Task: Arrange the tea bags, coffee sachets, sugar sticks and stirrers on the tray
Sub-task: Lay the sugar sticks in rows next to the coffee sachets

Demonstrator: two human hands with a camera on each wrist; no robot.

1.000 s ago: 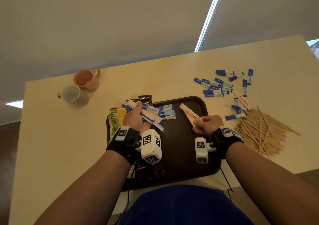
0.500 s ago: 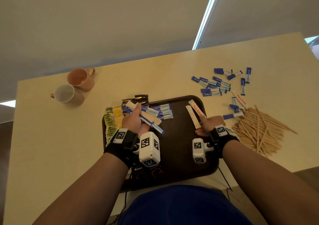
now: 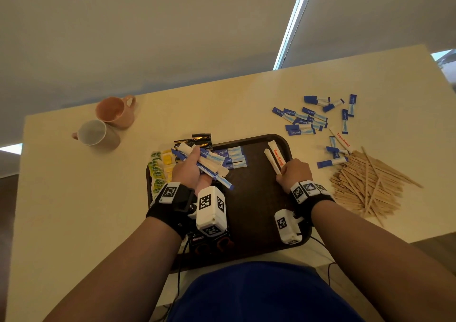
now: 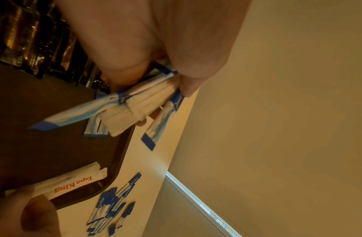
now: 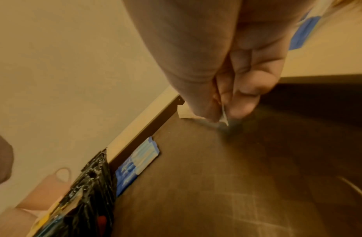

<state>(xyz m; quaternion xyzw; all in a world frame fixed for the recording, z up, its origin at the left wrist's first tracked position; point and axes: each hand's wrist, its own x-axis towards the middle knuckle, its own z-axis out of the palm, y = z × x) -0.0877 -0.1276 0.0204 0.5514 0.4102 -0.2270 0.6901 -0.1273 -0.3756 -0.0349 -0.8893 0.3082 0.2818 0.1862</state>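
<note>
A cream desk (image 3: 74, 210) is shown carrying a dark brown tray (image 3: 256, 198) at its near edge. The tray's near edge is hidden by the forearms and a blue garment. A heap of wooden stirrers (image 3: 365, 186) is seen off the tray's right side, with blue sugar sticks (image 3: 306, 120) scattered toward the desk's far right corner. Two mugs (image 3: 106, 124) are placed near the far left corner. Yellow-green tea bags (image 3: 158, 171) line the tray's left edge, partly covered by the left hand (image 3: 187, 171), which is clenched around a bundle of sticks (image 3: 212, 163) above the tray's far left corner. Black coffee sachets (image 3: 197, 140) overlap that corner's rim; their print cannot be read. Two white sugar sticks (image 3: 275, 160) are pinched at their near ends by the right hand (image 3: 294, 173), lying on the tray near its far right corner; a second ago only one was held, further left.
</note>
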